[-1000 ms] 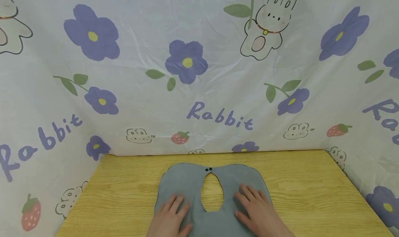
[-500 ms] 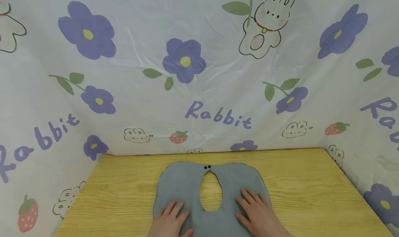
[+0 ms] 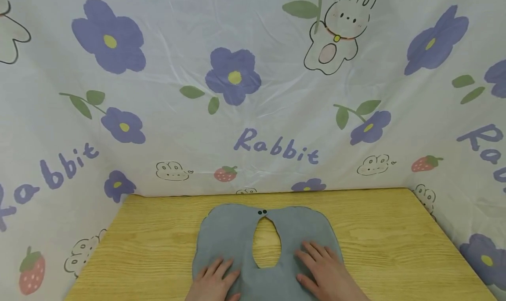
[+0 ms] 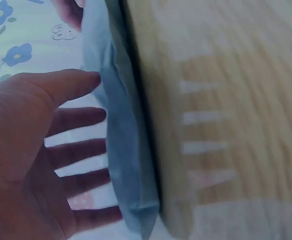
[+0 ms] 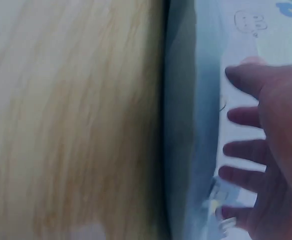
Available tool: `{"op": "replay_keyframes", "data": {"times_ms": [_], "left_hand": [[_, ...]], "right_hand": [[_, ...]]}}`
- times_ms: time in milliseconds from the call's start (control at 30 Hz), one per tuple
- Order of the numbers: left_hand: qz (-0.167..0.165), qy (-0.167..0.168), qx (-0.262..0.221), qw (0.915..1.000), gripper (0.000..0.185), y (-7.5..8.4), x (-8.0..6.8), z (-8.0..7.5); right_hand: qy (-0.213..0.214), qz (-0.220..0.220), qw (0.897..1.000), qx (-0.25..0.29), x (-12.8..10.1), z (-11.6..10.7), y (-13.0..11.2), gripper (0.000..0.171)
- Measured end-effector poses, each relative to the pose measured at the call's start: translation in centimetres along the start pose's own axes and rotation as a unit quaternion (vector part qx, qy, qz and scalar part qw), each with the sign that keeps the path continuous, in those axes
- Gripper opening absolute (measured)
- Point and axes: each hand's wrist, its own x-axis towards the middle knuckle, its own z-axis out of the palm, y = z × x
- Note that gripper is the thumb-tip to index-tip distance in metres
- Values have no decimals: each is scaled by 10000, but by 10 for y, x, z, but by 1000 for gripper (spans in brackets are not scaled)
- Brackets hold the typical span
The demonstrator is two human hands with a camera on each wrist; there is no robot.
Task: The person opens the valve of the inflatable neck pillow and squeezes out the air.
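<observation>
Both hands have slid slightly toward the near edge of the bib (image 3: 237,235) since a second ago. The left hand (image 3: 215,281) and right hand (image 3: 328,272) lie flat, fingers spread, pressing the bib on the table (image 3: 395,244), either side of its neck hole.

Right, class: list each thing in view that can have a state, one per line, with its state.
Bib: spread flat on the table, neck snaps fastened.
Left hand: fingers straight, resting flat on the bib.
Right hand: fingers straight, resting flat on the bib.
Table: bears the bib.
</observation>
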Motion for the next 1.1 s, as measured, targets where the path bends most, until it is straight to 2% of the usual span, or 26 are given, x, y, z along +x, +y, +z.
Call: {"op": "replay_keyframes", "data": {"times_ms": [67, 133, 267, 333, 367, 433, 600, 767, 867, 967, 1100], "left_hand": [[429, 403, 38, 9983, 39, 1, -2, -1], [992, 909, -46, 9909, 29, 2, -2, -1], [2068, 1778, -239, 9618, 16, 5, -1, 0], [2408, 1959, -353, 9500, 13, 7, 0, 0], [2517, 1960, -369, 9470, 14, 8, 0, 0], [2654, 1815, -402, 9461, 16, 8, 1, -1], [2689, 1080, -567, 9554, 25, 11, 2, 0], [2409, 334, -952, 9653, 27, 14, 5, 3], [2209, -112, -935, 9707, 28, 15, 7, 4], [2137, -312, -746, 9736, 29, 14, 8, 6], [2190, -279, -564, 9737, 28, 13, 9, 10]], "right_hand": [[158, -431, 9989, -91, 0, -1, -4, 48], [334, -905, 9952, -194, -1, -1, -8, 44], [664, -1849, 9793, -488, -2, 2, -17, 37], [773, -2214, 9709, -493, -2, 5, -21, 38], [844, -2378, 9664, -489, -2, 7, -22, 39], [916, -2598, 9604, -411, -2, 10, -25, 40], [846, -2862, 9536, -412, -3, 21, -28, 42], [774, -2908, 9531, -323, -4, 30, -27, 37], [730, -2908, 9533, -361, -4, 33, -27, 33], [616, -2902, 9539, -449, -3, 34, -27, 32], [364, -2839, 9572, -436, -4, 33, -27, 35]]}}
